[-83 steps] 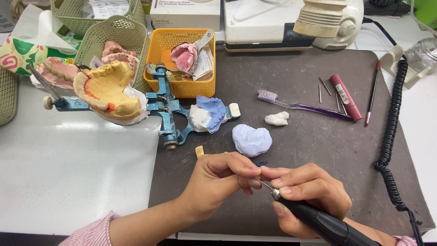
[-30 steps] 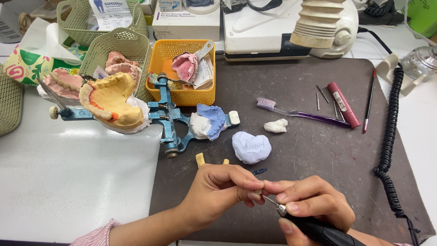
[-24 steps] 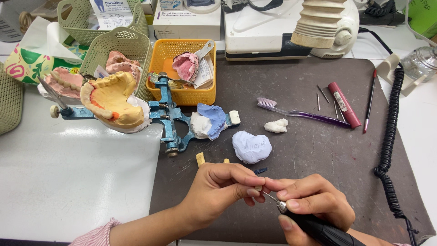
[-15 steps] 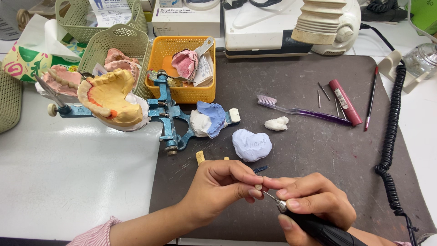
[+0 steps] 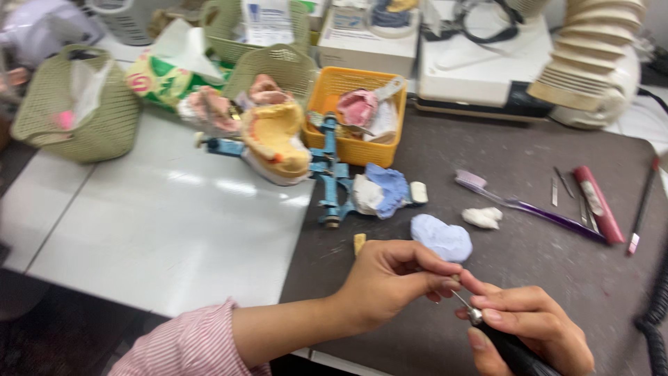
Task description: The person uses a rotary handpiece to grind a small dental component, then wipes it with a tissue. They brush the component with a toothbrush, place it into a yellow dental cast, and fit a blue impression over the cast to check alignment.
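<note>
Over dark mat [image 5: 529, 278], left hand [image 5: 390, 282] pinches something hidden; right hand [image 5: 529, 334] grips rotary handpiece [image 5: 511, 351].

One head-worn camera, looking down and forward over a workbench.

It sits close above the person's own hands, which fill the lower edge: the left hand [image 5: 390, 282] and right hand [image 5: 532, 334] meet near bottom centre. The dark mat [image 5: 529, 244] spreads right, the white table [image 5: 160, 223] left, and baskets and machines line the far top edge. The frame is slightly blurred.
</note>
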